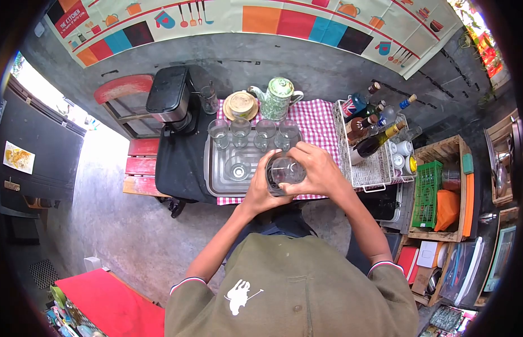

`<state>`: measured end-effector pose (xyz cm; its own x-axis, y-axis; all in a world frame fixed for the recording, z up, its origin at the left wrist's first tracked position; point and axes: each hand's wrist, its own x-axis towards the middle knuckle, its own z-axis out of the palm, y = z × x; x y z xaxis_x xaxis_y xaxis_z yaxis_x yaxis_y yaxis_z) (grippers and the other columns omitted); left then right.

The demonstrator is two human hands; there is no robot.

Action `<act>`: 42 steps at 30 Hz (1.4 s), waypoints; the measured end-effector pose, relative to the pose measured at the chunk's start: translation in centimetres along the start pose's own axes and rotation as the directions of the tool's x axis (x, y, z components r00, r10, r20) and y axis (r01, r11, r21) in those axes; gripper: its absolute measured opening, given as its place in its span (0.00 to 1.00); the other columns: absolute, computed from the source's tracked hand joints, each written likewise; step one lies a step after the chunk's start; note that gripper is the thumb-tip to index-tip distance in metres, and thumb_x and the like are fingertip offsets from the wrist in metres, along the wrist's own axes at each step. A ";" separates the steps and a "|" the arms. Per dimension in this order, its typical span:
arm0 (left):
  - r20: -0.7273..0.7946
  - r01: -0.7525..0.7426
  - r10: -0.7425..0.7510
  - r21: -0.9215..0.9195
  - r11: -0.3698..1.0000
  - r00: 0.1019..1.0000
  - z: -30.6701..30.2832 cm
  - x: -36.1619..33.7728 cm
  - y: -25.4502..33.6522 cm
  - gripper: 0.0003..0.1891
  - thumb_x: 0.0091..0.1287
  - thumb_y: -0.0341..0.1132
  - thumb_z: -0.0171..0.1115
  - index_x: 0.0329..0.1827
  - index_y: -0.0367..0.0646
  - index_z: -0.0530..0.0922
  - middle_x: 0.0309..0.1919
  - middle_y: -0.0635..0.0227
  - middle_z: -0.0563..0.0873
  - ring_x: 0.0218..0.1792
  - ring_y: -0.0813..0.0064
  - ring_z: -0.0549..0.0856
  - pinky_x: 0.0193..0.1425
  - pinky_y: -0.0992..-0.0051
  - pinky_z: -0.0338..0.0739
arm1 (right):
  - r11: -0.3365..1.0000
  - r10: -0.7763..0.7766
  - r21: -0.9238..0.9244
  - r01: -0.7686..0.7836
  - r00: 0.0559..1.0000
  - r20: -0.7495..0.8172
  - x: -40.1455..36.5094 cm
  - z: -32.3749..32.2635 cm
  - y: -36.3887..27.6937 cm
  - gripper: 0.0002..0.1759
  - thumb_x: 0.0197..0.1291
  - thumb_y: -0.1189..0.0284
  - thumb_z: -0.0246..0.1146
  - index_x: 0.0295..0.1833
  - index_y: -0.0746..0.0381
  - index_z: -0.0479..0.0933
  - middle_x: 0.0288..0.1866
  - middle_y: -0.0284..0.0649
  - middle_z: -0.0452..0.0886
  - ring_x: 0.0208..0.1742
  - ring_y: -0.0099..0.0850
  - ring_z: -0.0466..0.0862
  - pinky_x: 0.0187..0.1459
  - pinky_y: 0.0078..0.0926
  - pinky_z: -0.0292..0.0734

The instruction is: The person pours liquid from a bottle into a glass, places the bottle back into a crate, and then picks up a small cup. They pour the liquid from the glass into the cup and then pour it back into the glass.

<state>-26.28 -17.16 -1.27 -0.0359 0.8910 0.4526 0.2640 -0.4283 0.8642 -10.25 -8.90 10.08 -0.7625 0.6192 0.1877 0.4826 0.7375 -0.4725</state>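
Note:
Between my hands, over the front right of the metal tray [216, 182], is a clear drinking glass [288, 168] with something dark showing along its left side. My left hand [260, 188] curls around the glass from the left. From the right, my right hand [319, 168] wraps it, thumb across the near side and fingers over the far side. Several clear glasses stand in a row along the tray's back, among them a left-end glass [218, 133]. Another single glass [238, 171] sits on the tray just left of my left hand.
A green speckled teapot [278, 98] and a lidded cup [240, 105] stand behind the tray on a checkered cloth [317, 121]. A black coffee maker [170, 95] is at left. To the right, a white wire rack [365, 174] holds several bottles, beside a wooden crate [461, 185].

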 end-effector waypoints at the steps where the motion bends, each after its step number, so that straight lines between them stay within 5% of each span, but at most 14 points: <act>1: 0.005 0.012 -0.012 -0.017 1.000 1.000 0.0 0.0 0.1 0.63 0.39 0.37 0.87 0.77 0.32 0.53 0.69 0.48 0.74 0.69 0.52 0.77 0.74 0.58 0.70 | 1.000 -0.001 0.012 0.001 1.000 -0.014 0.0 0.2 0.1 0.32 0.39 0.54 0.76 0.46 0.66 0.81 0.38 0.46 0.78 0.40 0.47 0.84 0.43 0.43 0.80; 16: 0.013 0.035 -0.034 -0.045 0.998 0.999 -0.2 -0.3 -0.6 0.62 0.42 0.37 0.87 0.78 0.36 0.53 0.70 0.51 0.71 0.70 0.56 0.75 0.74 0.60 0.71 | 0.864 0.231 0.494 -0.097 0.948 -0.218 -2.4 2.2 2.0 0.37 0.43 0.56 0.80 0.54 0.70 0.80 0.44 0.44 0.84 0.43 0.33 0.86 0.45 0.30 0.80; 23: 0.025 0.065 -0.063 -0.090 0.994 0.998 0.1 0.1 -0.6 0.62 0.42 0.37 0.87 0.78 0.37 0.53 0.71 0.50 0.69 0.72 0.57 0.74 0.76 0.60 0.69 | 0.521 0.412 0.851 -0.061 0.892 -0.189 -4.9 4.1 2.7 0.42 0.48 0.53 0.78 0.64 0.69 0.76 0.55 0.42 0.80 0.57 0.30 0.81 0.59 0.29 0.74; 29: 0.024 0.060 -0.057 -0.125 0.990 0.998 0.9 0.2 -1.9 0.63 0.41 0.38 0.88 0.78 0.37 0.52 0.72 0.51 0.68 0.73 0.57 0.72 0.77 0.60 0.68 | 0.198 0.535 0.976 0.096 0.823 -0.189 -6.5 6.6 3.4 0.52 0.48 0.42 0.78 0.71 0.65 0.70 0.56 0.38 0.77 0.61 0.29 0.77 0.64 0.32 0.71; 35: 0.018 0.086 -0.084 -0.140 0.986 0.996 1.4 0.7 -1.3 0.63 0.41 0.38 0.88 0.78 0.37 0.53 0.72 0.51 0.67 0.72 0.57 0.71 0.77 0.61 0.67 | -0.032 0.579 0.978 0.204 0.802 -0.148 -7.6 6.9 4.2 0.47 0.53 0.56 0.79 0.73 0.63 0.65 0.59 0.41 0.76 0.66 0.34 0.77 0.68 0.41 0.74; 42: 0.020 0.070 -0.070 -0.014 0.997 0.997 2.3 1.3 -0.9 0.61 0.41 0.38 0.88 0.77 0.37 0.54 0.71 0.50 0.70 0.70 0.56 0.74 0.74 0.61 0.71 | -0.004 0.543 0.981 0.194 0.824 -0.161 -8.5 6.8 5.4 0.42 0.57 0.66 0.76 0.71 0.61 0.60 0.62 0.46 0.74 0.70 0.44 0.77 0.71 0.42 0.72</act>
<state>-24.37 -15.29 -2.02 -0.0345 0.9216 0.3867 0.2476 -0.3670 0.8967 -4.06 -12.05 0.11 -0.2973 0.9541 0.0365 -0.5723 -0.1475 -0.8067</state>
